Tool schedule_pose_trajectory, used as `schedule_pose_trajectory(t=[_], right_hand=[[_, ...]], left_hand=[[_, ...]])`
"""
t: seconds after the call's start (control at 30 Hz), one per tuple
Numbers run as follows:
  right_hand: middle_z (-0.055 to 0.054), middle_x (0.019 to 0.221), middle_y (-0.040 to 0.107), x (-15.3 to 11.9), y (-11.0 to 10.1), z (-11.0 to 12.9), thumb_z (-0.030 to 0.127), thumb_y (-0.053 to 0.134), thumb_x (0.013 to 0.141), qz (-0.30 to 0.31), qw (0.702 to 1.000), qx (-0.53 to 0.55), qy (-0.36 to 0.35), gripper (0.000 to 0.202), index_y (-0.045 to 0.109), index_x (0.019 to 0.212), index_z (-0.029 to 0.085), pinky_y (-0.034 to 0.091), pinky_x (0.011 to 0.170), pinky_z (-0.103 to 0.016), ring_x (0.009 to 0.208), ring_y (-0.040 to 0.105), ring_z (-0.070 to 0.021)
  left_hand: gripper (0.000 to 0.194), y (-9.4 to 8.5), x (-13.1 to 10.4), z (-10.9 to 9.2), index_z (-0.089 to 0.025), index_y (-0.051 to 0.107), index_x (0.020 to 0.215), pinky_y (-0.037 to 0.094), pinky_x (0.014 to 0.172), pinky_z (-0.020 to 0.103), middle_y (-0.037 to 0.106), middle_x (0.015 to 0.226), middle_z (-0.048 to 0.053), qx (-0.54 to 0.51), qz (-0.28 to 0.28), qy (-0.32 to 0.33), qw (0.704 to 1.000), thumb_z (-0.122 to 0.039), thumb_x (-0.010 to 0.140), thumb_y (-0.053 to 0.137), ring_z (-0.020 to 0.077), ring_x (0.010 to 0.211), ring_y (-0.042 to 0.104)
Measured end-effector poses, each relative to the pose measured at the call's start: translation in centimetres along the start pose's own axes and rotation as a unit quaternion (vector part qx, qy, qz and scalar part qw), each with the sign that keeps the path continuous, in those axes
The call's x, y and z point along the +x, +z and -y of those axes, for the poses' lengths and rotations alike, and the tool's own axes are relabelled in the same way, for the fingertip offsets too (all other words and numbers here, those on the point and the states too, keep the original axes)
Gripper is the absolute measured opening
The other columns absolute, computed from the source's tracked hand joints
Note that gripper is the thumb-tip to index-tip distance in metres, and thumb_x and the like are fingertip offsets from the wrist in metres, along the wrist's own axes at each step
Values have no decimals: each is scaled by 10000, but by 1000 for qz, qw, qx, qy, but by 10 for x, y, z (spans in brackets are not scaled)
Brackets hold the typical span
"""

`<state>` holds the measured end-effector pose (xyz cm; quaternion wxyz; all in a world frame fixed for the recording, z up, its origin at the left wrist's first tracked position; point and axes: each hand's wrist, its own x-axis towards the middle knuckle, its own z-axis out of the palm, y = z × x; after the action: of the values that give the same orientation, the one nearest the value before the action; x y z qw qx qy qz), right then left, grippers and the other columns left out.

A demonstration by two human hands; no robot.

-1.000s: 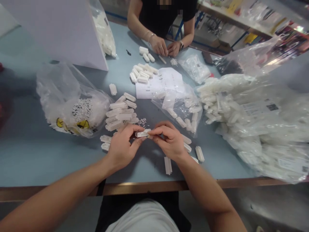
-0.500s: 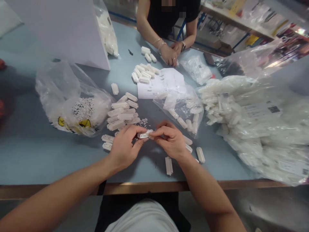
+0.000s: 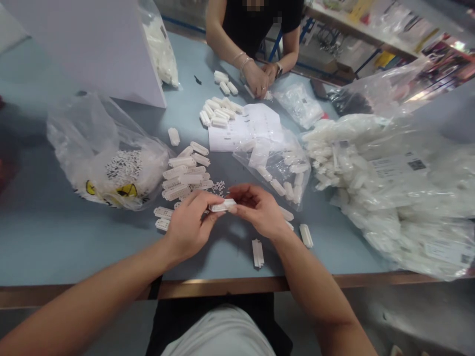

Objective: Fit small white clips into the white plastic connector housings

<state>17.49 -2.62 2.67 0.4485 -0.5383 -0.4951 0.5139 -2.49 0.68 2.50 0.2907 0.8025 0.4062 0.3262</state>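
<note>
Between the fingers of both hands is a small white plastic housing (image 3: 223, 204) with a row of slots along its side. My left hand (image 3: 191, 220) pinches its left end between thumb and forefinger. At the right end, my right hand (image 3: 261, 210) has its thumb against the piece and its fingers curled behind it. Tiny white pegs (image 3: 218, 187) lie scattered just behind the held piece. A pile of similar slotted housings (image 3: 183, 180) is beside my left hand. One more housing (image 3: 258, 253) lies near the table's front edge, and another (image 3: 306, 236) to the right.
At left stands a clear bag (image 3: 124, 165) of small white parts. A large bag of white pieces (image 3: 401, 198) fills the right. Behind lie a paper sheet (image 3: 226, 137), a bag of housings (image 3: 276, 185) and more housings (image 3: 218, 112). Opposite, a co-worker's hands (image 3: 260, 79) handle white parts.
The held housing has turned slightly, showing more of its plain upper face. My right fingers have loosened and moved behind it. The whole view has shifted a little.
</note>
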Motion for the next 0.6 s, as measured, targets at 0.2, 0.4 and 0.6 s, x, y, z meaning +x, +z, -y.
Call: schedule_pose_trajectory(t=[0.2, 0.4, 0.6], right_hand=[[-48, 923, 711, 13, -4, -14, 213, 612, 915, -85, 940, -312, -105, 103, 706, 959, 218, 511, 835, -344, 893, 641, -200], [-112, 951, 692, 20, 10, -20, 198, 526, 993, 5, 828, -545, -131, 178, 699, 960, 172, 475, 843, -363, 961, 596, -261], [-146, 950, 676, 18, 16, -18, 172, 455, 1011, 9, 767, -631, -113, 208, 657, 972, 143, 448, 819, -382, 957, 583, -286]], left_hand=[[269, -1, 5, 11, -216, 653, 1078, 561, 745, 338, 713, 1000, 48, -63, -69, -145, 985, -392, 875, 664, 202, 825, 672], [256, 2, 5, 10, -209, 655, 1053, 560, 743, 330, 709, 1001, 42, -96, -60, -143, 983, -372, 859, 684, 197, 838, 684], [227, 0, 6, 6, -211, 665, 1013, 549, 699, 308, 704, 957, 28, -74, -54, -128, 987, -366, 847, 674, 189, 810, 669]])
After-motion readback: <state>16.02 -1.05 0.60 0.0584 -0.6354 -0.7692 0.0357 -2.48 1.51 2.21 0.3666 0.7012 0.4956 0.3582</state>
